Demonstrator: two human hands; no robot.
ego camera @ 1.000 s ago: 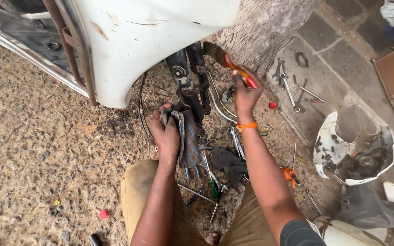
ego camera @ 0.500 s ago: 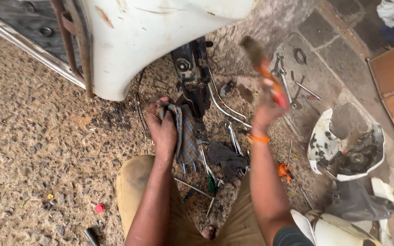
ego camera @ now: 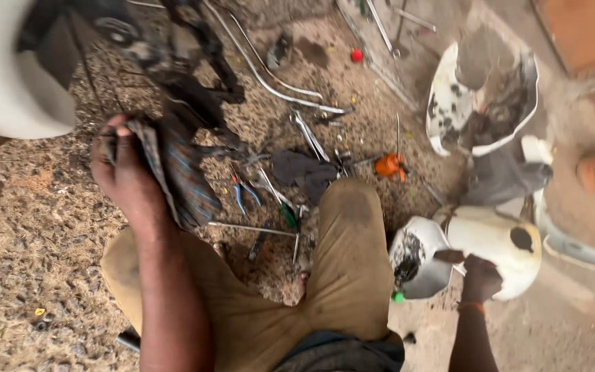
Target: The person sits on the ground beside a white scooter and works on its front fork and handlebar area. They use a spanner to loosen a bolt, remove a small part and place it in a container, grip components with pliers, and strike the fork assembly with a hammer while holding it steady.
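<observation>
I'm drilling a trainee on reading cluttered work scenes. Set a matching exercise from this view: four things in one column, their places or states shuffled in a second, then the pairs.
Things
1. Dark striped cloth rag
2. Small red round cap
3. Orange tool part
4. Broken white plastic shell

Places or states
A. Lies on the gravel just beyond the tan trouser knee
B. Gripped in the left hand
C. Holds dark greasy debris, upper right
D. Lies alone near the top edge, beside long metal rods

Pairs: 1-B, 2-D, 3-A, 4-C
</observation>
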